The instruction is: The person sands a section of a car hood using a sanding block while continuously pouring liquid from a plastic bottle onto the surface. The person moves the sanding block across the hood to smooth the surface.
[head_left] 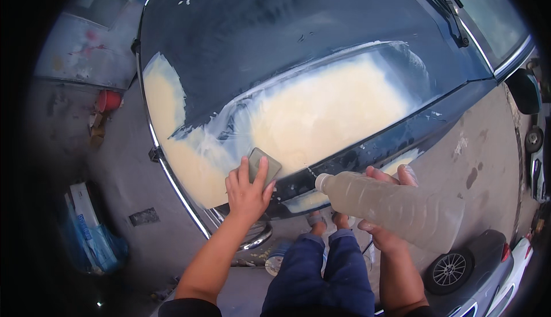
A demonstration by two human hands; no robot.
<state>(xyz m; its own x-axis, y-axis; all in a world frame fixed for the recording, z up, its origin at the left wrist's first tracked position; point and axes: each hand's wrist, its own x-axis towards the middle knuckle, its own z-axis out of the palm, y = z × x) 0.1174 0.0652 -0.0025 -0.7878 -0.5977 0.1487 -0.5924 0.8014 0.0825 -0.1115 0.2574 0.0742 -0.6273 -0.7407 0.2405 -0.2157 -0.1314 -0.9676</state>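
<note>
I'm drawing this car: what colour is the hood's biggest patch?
The patch is creamy yellow, best seen in the head view.

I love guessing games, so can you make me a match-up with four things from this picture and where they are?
Things:
1. Grey block
2. Plastic bottle
3. Red container
4. Big cream patch

Places:
A. On the ground, off to the picture's left
B. On the dark blue hood
C. Under the left hand
D. In the right hand

Right pairs: 1-C; 2-D; 3-A; 4-B
</note>
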